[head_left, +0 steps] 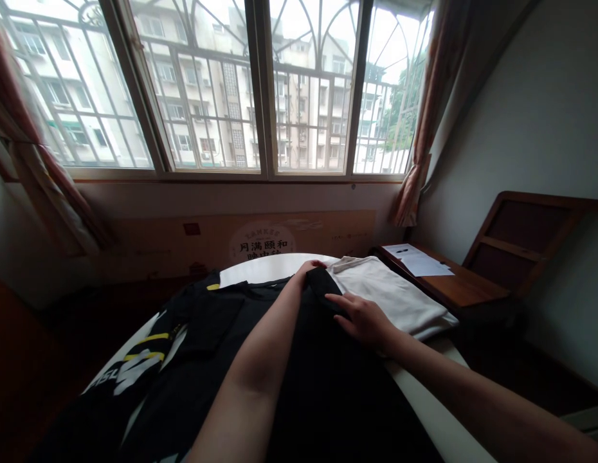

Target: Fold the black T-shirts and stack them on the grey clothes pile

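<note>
Lying across the white table [260, 267], the black shirt [328, 386] takes up the space in front of the person, its lower part running out of my sight at the near edge.

Status: judged partway. Done: the shirt is spread with its neckline at the far side, and a narrow flap [323, 281] at its right shoulder area appears turned over. Left, by my judgement: the body, which shows no other clear fold, and the left sleeve [217, 325], which lies out to the side.

Hands: the left hand [311, 267] is at the far end of the flap, fingers over the edge; I cannot tell whether they pinch the cloth. The right hand [364, 315] is open, fingers apart, with fingertips against the shirt's right edge.

Appearance: plain, matt black over most of its face, soft and limp, with shallow creases around the neckline. At its left lies dark cloth with yellow bands and white print [135, 373]; I cannot tell whether this is a separate garment. A pale cloth [390, 296], folded flat, lies just beside the shirt on the right
</note>
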`<state>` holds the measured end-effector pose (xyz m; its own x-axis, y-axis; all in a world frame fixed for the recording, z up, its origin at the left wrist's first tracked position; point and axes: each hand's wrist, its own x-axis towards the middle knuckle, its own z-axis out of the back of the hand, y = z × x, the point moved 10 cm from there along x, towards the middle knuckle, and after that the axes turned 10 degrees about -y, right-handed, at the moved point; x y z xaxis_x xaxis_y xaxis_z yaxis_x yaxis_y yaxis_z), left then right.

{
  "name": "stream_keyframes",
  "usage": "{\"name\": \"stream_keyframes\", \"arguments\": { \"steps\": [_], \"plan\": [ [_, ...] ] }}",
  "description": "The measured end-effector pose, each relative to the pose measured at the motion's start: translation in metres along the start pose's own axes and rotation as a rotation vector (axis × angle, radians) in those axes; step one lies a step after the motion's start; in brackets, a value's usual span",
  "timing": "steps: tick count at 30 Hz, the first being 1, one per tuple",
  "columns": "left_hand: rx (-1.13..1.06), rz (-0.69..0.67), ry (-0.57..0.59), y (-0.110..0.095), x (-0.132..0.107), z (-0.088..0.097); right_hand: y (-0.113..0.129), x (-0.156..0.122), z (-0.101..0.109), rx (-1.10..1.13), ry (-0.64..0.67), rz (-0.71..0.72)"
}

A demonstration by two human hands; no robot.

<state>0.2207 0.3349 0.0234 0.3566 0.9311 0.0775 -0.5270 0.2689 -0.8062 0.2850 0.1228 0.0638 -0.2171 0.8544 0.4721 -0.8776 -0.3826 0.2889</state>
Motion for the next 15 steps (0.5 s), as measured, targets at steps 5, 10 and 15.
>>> {"name": "stream_keyframes", "arguments": {
  "steps": [5, 10, 15],
  "plan": [
    [-0.073, 0.077, -0.010, 0.026, -0.012, 0.022, -0.013, -0.009, -0.013, -0.154, 0.029, -0.020],
    [0.053, 0.133, -0.043, 0.034, -0.006, 0.012, -0.048, -0.012, -0.034, -0.276, 0.140, -0.222],
    [0.217, 0.049, -0.114, 0.024, 0.006, -0.001, -0.042, -0.005, -0.034, -0.322, 0.092, -0.182]
  ]
}}
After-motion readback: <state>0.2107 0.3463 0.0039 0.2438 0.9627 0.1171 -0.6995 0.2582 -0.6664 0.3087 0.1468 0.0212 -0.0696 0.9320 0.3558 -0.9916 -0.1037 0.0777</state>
